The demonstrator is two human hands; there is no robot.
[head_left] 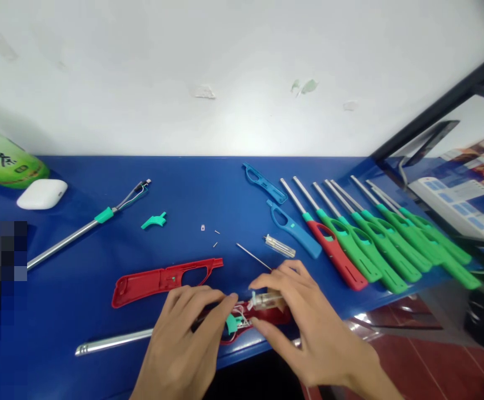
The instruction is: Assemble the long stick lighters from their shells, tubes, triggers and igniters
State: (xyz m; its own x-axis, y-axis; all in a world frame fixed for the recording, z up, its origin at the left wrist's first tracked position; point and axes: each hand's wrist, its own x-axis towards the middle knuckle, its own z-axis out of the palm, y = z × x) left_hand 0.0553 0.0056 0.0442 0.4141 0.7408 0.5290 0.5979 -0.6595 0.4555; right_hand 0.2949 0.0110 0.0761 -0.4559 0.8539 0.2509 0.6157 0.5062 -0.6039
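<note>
My right hand (308,322) has its thumb and fingers around a clear fuel tank (265,301), which lies over the open red lighter half-shell (277,316) near the table's front edge. My left hand (187,333) is closed over the other end of this lighter, pressing it down. Out from under the left hand runs its metal tube (114,341). Between the hands show a green trigger (233,323) and thin white wires. Behind the left hand lies the matching red half-shell (162,280), inner side up. A thin metal shaft (253,256) ends under my right fingers.
Finished-looking lighters, mostly green (385,244) and one red (337,253), lie at right. Behind are blue half-shells (304,239), another clear tank (280,246), tiny screws (215,244), a loose green trigger (155,220) and a tube with wires (70,238). A white case (41,194) and green bottle (6,158) stand left.
</note>
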